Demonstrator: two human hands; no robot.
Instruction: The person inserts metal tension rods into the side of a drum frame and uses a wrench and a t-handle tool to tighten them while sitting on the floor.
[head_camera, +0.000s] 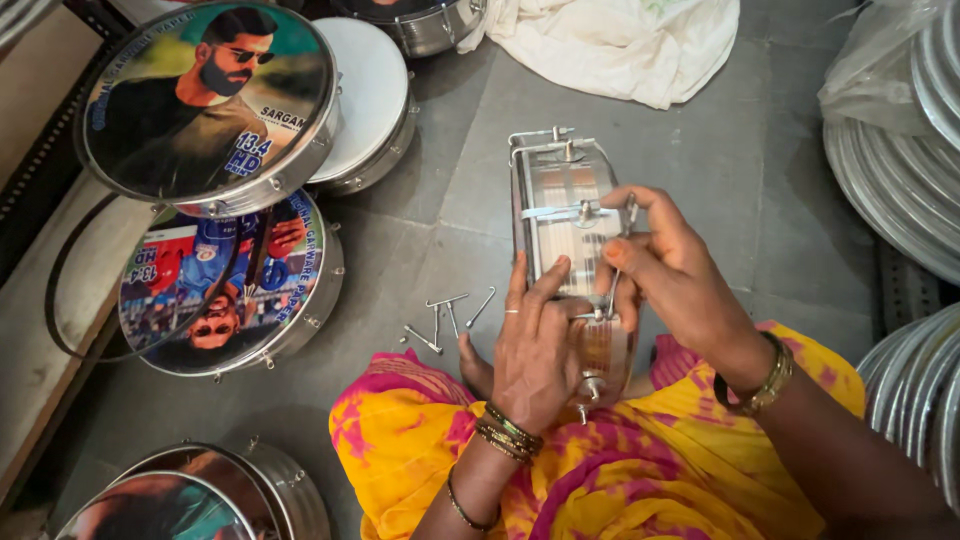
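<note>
A shiny metal drum shell (560, 210) stands on its edge on the grey floor in front of my lap. My left hand (530, 350) presses against its near side, fingers spread over the metal. My right hand (670, 270) pinches a thin metal hook rod (615, 280) at the shell's right side, beside a bracket. More lugs and bolts stick out at the top and bottom of the shell. Several loose hook rods (445, 315) lie on the floor just left of my left hand. Both wrists wear bangles.
Finished drums with printed picture heads (205, 100) (225, 285) are stacked at the left, another (190, 495) at bottom left. A white drum (375, 95) leans behind them. White cloth (620, 45) lies at the top. Stacked metal rings (900, 180) fill the right side.
</note>
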